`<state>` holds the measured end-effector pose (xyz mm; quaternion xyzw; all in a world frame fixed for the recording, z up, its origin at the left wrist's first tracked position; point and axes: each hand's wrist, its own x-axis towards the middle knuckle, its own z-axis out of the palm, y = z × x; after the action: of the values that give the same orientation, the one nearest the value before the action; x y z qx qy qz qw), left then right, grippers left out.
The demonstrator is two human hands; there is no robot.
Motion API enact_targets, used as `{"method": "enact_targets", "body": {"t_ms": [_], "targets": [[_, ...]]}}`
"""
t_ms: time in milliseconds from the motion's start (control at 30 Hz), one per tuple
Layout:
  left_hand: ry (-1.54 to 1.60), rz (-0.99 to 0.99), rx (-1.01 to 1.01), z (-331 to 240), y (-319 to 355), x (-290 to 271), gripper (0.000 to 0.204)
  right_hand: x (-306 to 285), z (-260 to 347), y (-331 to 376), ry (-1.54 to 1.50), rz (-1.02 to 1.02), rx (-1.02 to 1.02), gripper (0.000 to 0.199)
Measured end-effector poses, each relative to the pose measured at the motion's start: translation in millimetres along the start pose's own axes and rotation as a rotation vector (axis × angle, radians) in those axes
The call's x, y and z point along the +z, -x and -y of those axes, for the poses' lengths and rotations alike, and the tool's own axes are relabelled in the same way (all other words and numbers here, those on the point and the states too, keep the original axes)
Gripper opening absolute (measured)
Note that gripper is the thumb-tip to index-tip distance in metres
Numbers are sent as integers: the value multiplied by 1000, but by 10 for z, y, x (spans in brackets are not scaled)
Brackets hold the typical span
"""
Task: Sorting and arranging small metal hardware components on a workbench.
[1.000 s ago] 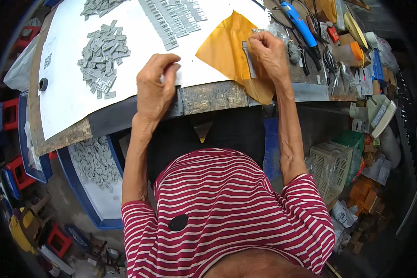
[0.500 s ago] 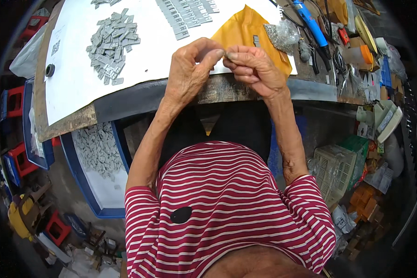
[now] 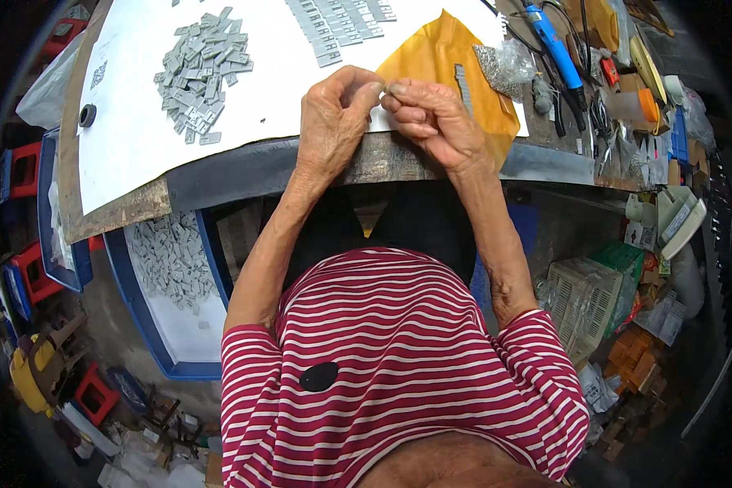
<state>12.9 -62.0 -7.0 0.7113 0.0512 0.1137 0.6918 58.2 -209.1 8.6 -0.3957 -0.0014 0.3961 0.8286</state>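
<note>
Just above the table's front edge, my left hand and my right hand meet, thumbs and fingertips pinched close together. Anything between those fingertips is too small or hidden to make out. Under and beyond my right hand lies a yellow-orange paper envelope, with a short line of grey pieces on it. A heap of small flat grey pieces rests on the white sheet to the left. Farther back, similar grey pieces are laid out in neat slanting rows.
A clear bag of tiny metal parts touches the envelope. Right of it are a blue-handled tool, cables and an orange-lidded container. A black ring sits at the left edge. Below stands a blue tray of grey pieces.
My right hand has shifted slightly left, and more of the grey line on the envelope shows. Both hands stay pinched near each other. The whole view has shifted a little.
</note>
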Motion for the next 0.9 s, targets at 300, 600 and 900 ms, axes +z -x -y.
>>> {"method": "enact_targets", "body": {"t_ms": [300, 600, 900], "targets": [[13, -6, -13, -5, 8, -21, 15, -9, -59, -52, 1, 13, -42, 14], [-14, -35, -126, -75, 27, -28, 21, 35, -108, -7, 105, -73, -107, 13], [28, 5, -254, -117, 47, -104, 24, 119, -112, 43, 288, -104, -140, 13]]}}
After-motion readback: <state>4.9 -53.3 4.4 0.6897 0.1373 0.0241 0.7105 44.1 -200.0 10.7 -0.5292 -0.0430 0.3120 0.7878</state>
